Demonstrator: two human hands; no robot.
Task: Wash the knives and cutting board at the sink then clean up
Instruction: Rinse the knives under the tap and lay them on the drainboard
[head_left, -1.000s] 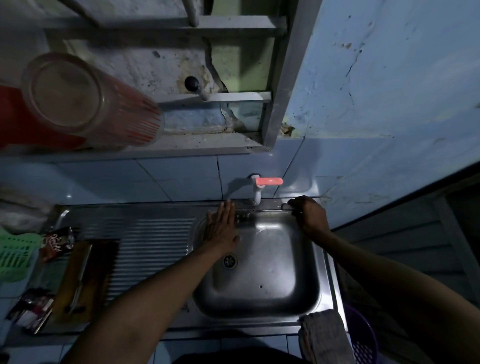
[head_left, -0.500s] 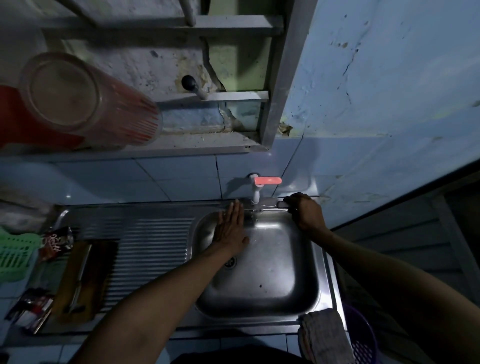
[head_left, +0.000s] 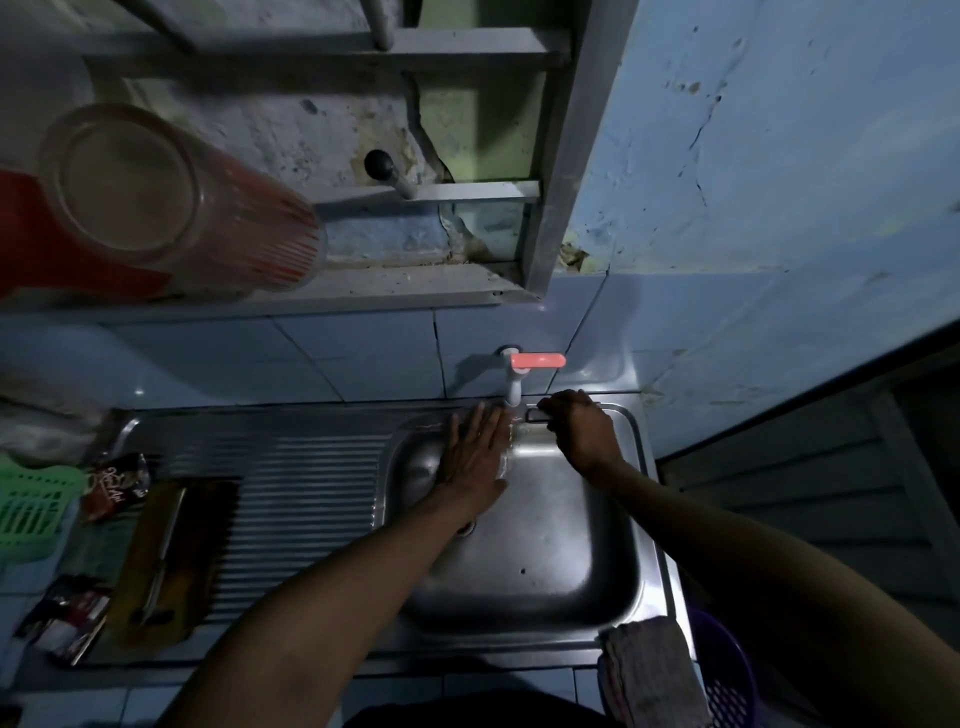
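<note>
My left hand (head_left: 475, 454) lies flat with its fingers apart in the steel sink (head_left: 524, 571), fingertips in the water that runs from the white tap (head_left: 513, 387) with the pink lever. My right hand (head_left: 579, 428) is closed at the sink's back rim, right of the tap, around a dark-handled thing that looks like a knife (head_left: 535, 414); most of it is hidden. A wooden cutting board (head_left: 205, 540) rests on the ribbed drainboard at the left. A second knife (head_left: 165, 551) lies lengthwise on the board.
A grey cloth (head_left: 652, 675) hangs over the sink's front right corner, above a purple basket (head_left: 727, 675). Left of the board are a green plastic basket (head_left: 31, 509) and several sachets (head_left: 114, 486). An upturned glass (head_left: 171, 202) lies on the shelf overhead.
My left hand has slid up the basin, from near the drain to under the tap, into the water. My right hand has stayed at the back rim.
</note>
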